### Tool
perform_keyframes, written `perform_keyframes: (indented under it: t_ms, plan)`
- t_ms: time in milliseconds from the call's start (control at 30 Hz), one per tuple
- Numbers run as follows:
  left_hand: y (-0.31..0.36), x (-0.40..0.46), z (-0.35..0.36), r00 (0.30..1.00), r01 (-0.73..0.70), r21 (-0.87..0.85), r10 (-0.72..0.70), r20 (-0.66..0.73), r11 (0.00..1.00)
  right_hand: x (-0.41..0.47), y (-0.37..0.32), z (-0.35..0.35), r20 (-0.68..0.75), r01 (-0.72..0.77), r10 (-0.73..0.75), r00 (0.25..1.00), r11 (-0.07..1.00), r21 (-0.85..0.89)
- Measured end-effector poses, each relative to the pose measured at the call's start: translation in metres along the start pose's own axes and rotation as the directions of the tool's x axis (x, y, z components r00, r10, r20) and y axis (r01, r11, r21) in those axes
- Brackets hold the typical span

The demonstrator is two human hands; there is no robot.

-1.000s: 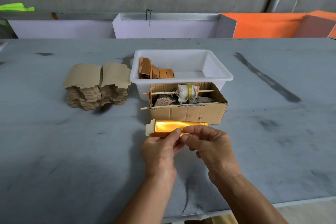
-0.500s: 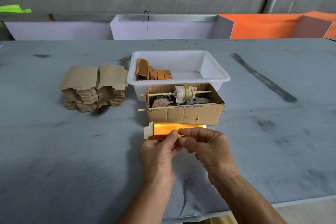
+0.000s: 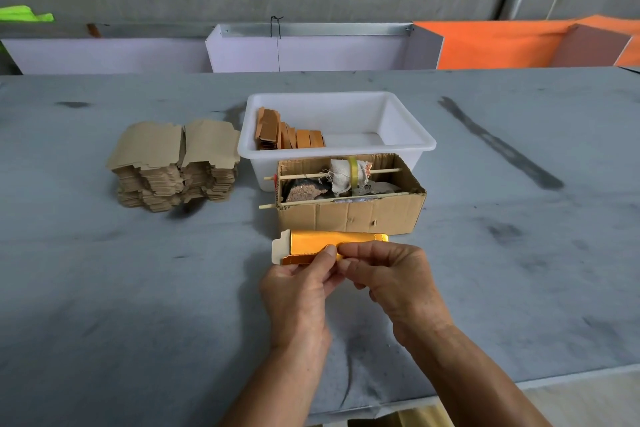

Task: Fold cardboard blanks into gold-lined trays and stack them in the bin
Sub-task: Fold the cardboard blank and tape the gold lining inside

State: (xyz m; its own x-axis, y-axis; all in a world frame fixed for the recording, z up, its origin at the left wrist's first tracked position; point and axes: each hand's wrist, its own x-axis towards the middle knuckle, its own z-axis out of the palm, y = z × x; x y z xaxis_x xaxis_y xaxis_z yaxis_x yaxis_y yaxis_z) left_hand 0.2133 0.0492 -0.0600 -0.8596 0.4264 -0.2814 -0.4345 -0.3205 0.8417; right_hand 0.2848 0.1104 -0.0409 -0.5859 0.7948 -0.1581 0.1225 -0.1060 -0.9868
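The gold-lined blank point(image 3: 329, 246) lies just in front of the cardboard box point(image 3: 349, 208), its near long edge pinched between both hands. The left hand point(image 3: 298, 291) has its thumb on top of that edge with the fingers curled beneath; the right hand point(image 3: 391, 277) pinches the same edge just beside it, fingertips meeting the left thumb. The blank's pale end flap sticks out to the left of the fingers, and its gold face runs on behind them toward the box.

One white bin point(image 3: 339, 135) stands touching the far side of the box, holding a row of about six folded trays point(image 3: 291, 137) (leaning together, so the count is rough). Left of the box sit two stacks of flat blanks point(image 3: 176, 166), side by side and touching. The box carries two thin sticks point(image 3: 332, 174) across its top.
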Motion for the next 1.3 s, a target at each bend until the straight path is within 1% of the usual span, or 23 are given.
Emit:
perform_keyframes:
  t_ms: [267, 533, 667, 800, 1033, 1200, 1300]
  plan:
    - [0.002, -0.002, 0.001, 0.999, -0.016, -0.003, 0.016, 0.036, 1.000, 0.001, -0.006, -0.001, 0.000, -0.011, 0.011, 1.000, 0.999, -0.033]
    - [0.004, -0.001, 0.000, 0.999, 0.022, 0.018, -0.023, 0.024, 1.000, -0.001, -0.012, -0.003, 0.049, -0.015, 0.020, 0.999, 0.995, -0.100]
    - [0.002, 0.001, -0.002, 0.999, 0.042, 0.020, -0.042, 0.015, 0.999, 0.001, -0.012, -0.005, 0.046, -0.051, 0.058, 0.997, 0.989, -0.142]
    - [0.001, 0.002, -0.003, 0.998, 0.060, 0.024, -0.059, -0.007, 0.998, 0.001, -0.012, -0.005, 0.037, -0.042, 0.049, 0.998, 0.983, -0.179]
    - [0.001, 0.001, 0.001, 0.998, 0.016, 0.032, -0.014, -0.059, 0.999, 0.001, -0.008, -0.002, -0.031, -0.045, 0.039, 0.999, 0.972, -0.230]
    - [0.002, 0.001, 0.006, 0.996, -0.015, 0.017, 0.016, -0.092, 1.000, -0.002, -0.003, 0.005, -0.104, 0.019, -0.043, 0.994, 0.976, -0.218]
    - [0.003, 0.001, 0.009, 0.993, -0.007, 0.001, 0.008, -0.118, 1.000, -0.004, 0.001, 0.008, -0.160, 0.060, -0.096, 0.982, 0.974, -0.218]
